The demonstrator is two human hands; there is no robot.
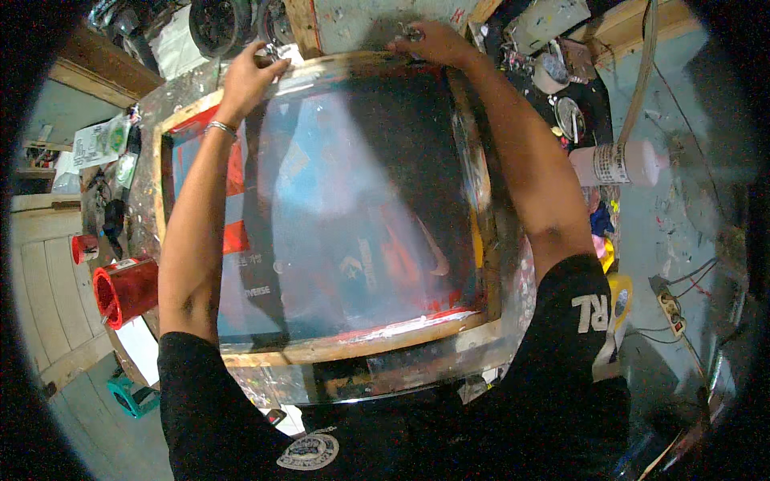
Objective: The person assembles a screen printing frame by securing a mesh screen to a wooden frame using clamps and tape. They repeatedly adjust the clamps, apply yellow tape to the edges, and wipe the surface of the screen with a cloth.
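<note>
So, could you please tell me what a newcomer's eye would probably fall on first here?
Probably the large, rectangular, wood-framed mesh screen filling the middle of the view, with the person's left grip and right grip by its far edge. After that, the bright red cylindrical container stands out at the left, and the pale pink plastic bottle at the right.

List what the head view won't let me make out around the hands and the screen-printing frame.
All in the head view:
Metal fitting at the left hand: too small and blurred to tell its exact shape.
Grip of the right hand: obscured by shadow and the hand itself.
Screen-printing frame's lower-left corner: covered by the left arm.
Black wheel-shaped part: cut off by the upper edge.
</note>
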